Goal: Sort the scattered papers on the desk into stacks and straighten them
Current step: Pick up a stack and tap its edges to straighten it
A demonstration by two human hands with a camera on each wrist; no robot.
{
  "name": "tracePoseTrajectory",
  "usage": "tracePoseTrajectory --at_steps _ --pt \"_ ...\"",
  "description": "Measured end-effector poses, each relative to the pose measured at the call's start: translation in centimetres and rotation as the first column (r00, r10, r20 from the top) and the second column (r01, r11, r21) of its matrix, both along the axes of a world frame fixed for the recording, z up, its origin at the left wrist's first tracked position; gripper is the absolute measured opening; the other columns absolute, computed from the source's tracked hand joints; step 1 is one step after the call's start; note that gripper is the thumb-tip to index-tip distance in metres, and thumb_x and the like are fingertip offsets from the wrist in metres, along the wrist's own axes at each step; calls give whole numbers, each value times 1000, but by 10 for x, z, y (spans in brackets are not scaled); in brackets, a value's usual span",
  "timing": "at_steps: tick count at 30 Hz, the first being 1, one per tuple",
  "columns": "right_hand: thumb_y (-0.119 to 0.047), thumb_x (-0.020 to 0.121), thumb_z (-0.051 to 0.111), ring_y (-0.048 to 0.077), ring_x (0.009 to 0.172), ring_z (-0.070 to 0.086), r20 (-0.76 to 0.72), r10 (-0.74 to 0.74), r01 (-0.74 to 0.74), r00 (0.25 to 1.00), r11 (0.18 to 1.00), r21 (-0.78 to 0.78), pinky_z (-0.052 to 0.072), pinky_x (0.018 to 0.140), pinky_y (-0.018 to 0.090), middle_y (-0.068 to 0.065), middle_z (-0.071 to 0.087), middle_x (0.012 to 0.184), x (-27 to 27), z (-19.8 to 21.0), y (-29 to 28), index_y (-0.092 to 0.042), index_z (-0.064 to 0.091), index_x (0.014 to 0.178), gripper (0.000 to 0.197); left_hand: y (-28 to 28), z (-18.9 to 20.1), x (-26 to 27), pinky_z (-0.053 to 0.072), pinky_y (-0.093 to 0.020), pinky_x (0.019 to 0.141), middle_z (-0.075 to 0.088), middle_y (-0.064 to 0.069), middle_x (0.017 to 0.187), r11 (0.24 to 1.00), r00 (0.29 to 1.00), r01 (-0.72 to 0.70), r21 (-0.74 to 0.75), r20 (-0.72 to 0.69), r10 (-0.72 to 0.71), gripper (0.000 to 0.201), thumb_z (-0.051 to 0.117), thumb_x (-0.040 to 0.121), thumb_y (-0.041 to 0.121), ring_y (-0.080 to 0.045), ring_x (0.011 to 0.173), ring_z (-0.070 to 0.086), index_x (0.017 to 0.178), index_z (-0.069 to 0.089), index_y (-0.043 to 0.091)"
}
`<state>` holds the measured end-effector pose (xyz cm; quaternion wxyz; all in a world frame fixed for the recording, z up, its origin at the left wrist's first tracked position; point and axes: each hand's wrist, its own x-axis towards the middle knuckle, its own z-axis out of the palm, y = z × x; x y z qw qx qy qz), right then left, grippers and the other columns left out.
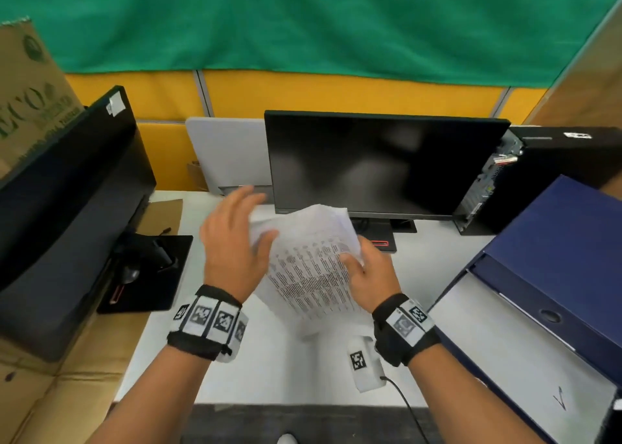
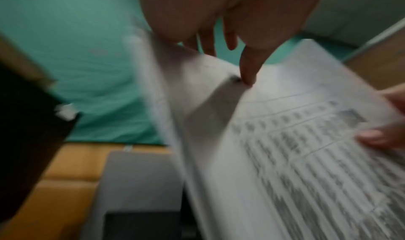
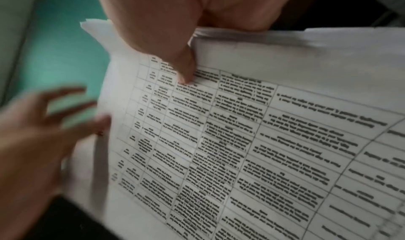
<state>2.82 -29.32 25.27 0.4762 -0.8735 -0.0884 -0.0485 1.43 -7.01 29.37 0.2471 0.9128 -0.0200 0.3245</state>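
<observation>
The right hand (image 1: pixel 367 275) pinched a sheaf of printed papers (image 1: pixel 309 262), thumb on top, holding it above the white desk (image 1: pixel 255 359) before the monitor (image 1: pixel 380 164). The left hand (image 1: pixel 232 238) touched the sheaf's left edge with spread, relaxed fingers.

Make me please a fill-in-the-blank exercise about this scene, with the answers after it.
1. The sheaf of papers is held up in front of a dark ____.
2. The top sheet shows a printed ____ of text.
3. The right hand pinches the papers with its ____ on top.
4. The left hand has its fingers ____.

Missing words: monitor; table; thumb; spread
</observation>
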Motion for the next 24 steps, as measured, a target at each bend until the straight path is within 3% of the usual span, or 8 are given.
tracePoseTrajectory --at_steps 2,4,7,10,12,17,21,24 --pt "-8 95 55 -2 91 62 -69 -11 23 998 986 165 45 75 -1 -9 66 105 -6 3 -14 -15 61 121 28 6 -14 -12 28 -44 115 32 -3 151 932 992 -88 -352 -115 50 81 77 76 29 -20 139 32 142 31 21" --pt "-7 94 55 -12 90 62 -108 15 15 994 961 278 46 73 -1 -17 66 103 -11 9 -23 -27 62 110 26 2 -27 -22 29 -48 116 26 0 155 753 958 -41 -657 -239 -157 98 78 72 34 -19 141 31 147 16 26" --pt "-7 95 55 -12 90 65 -130 29 23 991 924 382 51 73 6 -22 66 101 -16 13 -26 -37 58 101 31 -12 -34 -29 41 -54 107 52 4 139 546 878 -9 -838 -268 -396 83 71 72 43 -18 128 52 142 29 30" --pt "-10 95 54 0 101 64 -121 -21 72 992 900 431 52 84 16 -9 68 109 -19 12 -26 -24 59 114 24 -22 -33 -32 45 -52 102 61 5 130 505 898 -25 -863 -241 -368 65 67 77 39 -20 121 58 135 40 29" --pt "-12 96 54 2 104 63 -138 -40 98 990 891 444 52 84 15 -6 68 112 -21 5 -26 -17 57 122 27 -25 -37 -33 47 -48 101 63 2 127 477 901 -20 -878 -223 -372 60 65 80 30 -21 119 59 135 42 24" --pt "-16 95 56 5 106 61 -224 -57 134 973 929 344 52 89 21 -4 62 119 -32 -26 -21 -21 44 132 40 -21 -52 -31 52 -31 87 61 6 107 533 877 -72 -843 -308 -368 50 61 86 2 -8 98 60 127 41 23" --pt "-12 97 51 0 96 58 -226 -93 170 970 922 349 47 68 2 -8 58 110 -39 -30 -13 -29 37 121 33 -16 -56 -24 46 -18 72 58 12 101 591 875 -77 -803 -339 -347 48 58 87 -1 -3 93 57 124 42 25" --pt "-15 100 46 7 101 58 -212 -114 188 971 910 369 44 73 4 -6 58 115 -39 -25 -6 -31 36 122 29 -18 -52 -19 44 -18 72 58 16 101 601 879 -40 -798 -314 -359 39 54 92 7 -1 93 56 117 42 34"
